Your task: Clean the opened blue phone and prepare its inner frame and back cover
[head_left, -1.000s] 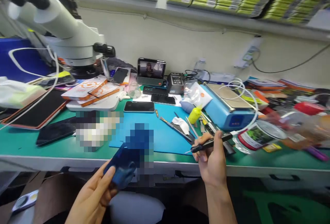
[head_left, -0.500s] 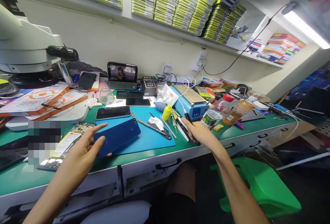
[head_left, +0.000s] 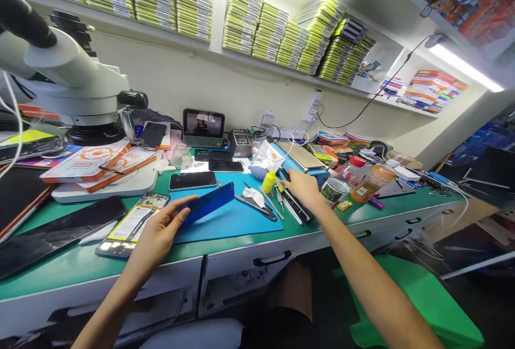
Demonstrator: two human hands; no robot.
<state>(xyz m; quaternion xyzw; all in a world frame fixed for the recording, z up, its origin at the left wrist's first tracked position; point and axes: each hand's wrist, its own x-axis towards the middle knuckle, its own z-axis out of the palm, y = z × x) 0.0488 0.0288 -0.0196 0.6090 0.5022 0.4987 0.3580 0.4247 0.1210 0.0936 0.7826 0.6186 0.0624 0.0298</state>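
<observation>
My left hand [head_left: 159, 231] pinches a dark blue phone back cover [head_left: 211, 202], held tilted above the blue work mat [head_left: 241, 224]. Just left of that hand lies an opened phone [head_left: 134, 225] with its battery and inner parts showing. My right hand [head_left: 303, 191] is at the row of pen-like tools [head_left: 293, 207], beside the blue heating plate machine [head_left: 300, 156]. Its fingers are curled downward and mostly hidden; a dark end shows by them, too unclear to name. Tweezers [head_left: 257, 208], a white tissue [head_left: 254, 197] and a yellow bottle [head_left: 269, 182] are between the hands.
A microscope [head_left: 88, 91] overhangs the left side. Several phones, among them a black-screened one [head_left: 193, 180], lie behind the mat. A small display [head_left: 204, 126] stands by the wall. Right of my right hand are a can [head_left: 333, 191] and a drink bottle [head_left: 372, 183]. A green stool [head_left: 418, 301] stands below.
The back cover has turned to a steeper, more edge-on angle in my left hand. My right hand, earlier around a black pen-like tool, has moved farther back toward the machine. The view has shifted left.
</observation>
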